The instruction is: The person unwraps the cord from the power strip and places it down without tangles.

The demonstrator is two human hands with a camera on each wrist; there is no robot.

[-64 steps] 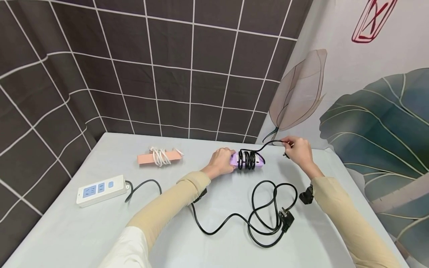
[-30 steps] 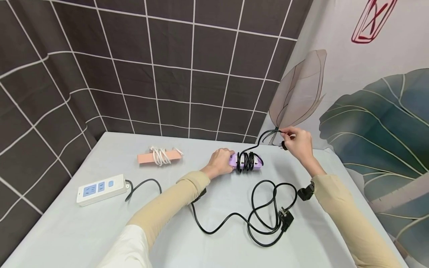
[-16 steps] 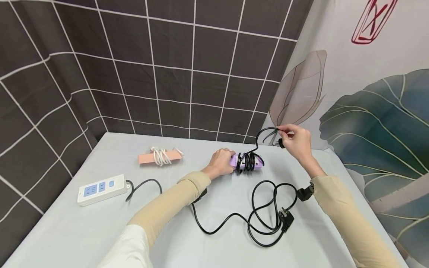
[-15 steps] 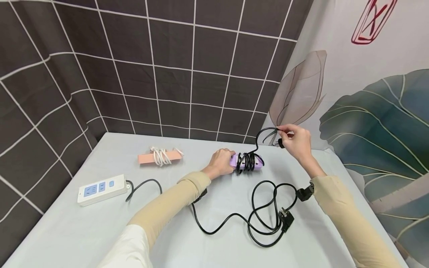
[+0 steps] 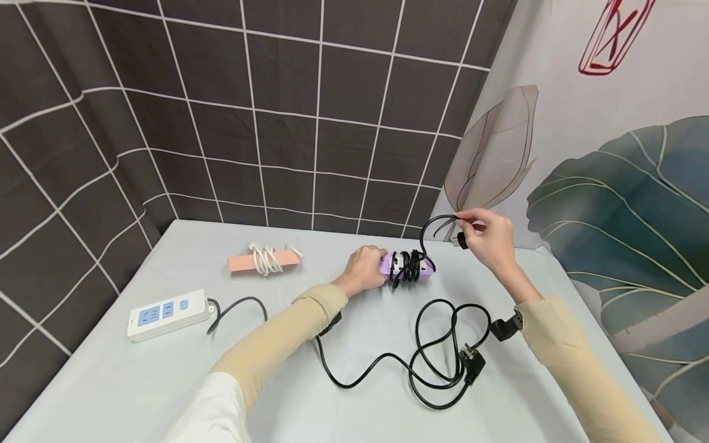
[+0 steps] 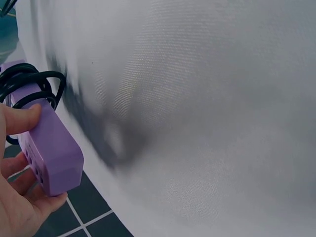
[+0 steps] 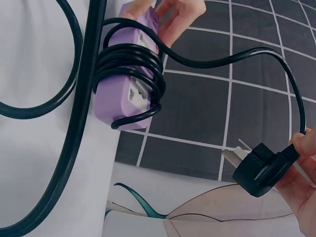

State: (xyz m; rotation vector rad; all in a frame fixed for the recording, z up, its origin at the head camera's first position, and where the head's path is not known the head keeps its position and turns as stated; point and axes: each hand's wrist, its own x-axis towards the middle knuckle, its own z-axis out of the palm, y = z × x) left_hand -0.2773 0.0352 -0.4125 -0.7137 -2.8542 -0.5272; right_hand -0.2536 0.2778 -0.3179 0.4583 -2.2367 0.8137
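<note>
In the head view my left hand (image 5: 362,269) grips the left end of a purple power strip (image 6: 57,153), thumb on one face and fingers on the other in the left wrist view. Several turns of black cord (image 7: 131,57) are wound around the strip's middle. From them the cord arches up to my right hand (image 5: 490,237), which pinches it just behind the plug. The black plug (image 7: 261,170) sticks out from that hand, its metal prongs facing the strip. The strip stays low over the table's back part, the right hand higher and to the right.
A peach power strip (image 5: 240,263) wrapped in white cord lies at the back left. Nearer stands a white power strip (image 5: 166,317); its black cord runs under the left arm to a loose coil ending in another plug (image 5: 473,363). Dark gridded cloth (image 5: 282,135) hangs behind.
My right hand has risen and shifted left with the cord and plug, then dipped slightly. The cord's free stretch now bows in a tighter arch, and the turns on the strip have shifted. The left hand keeps its place.
</note>
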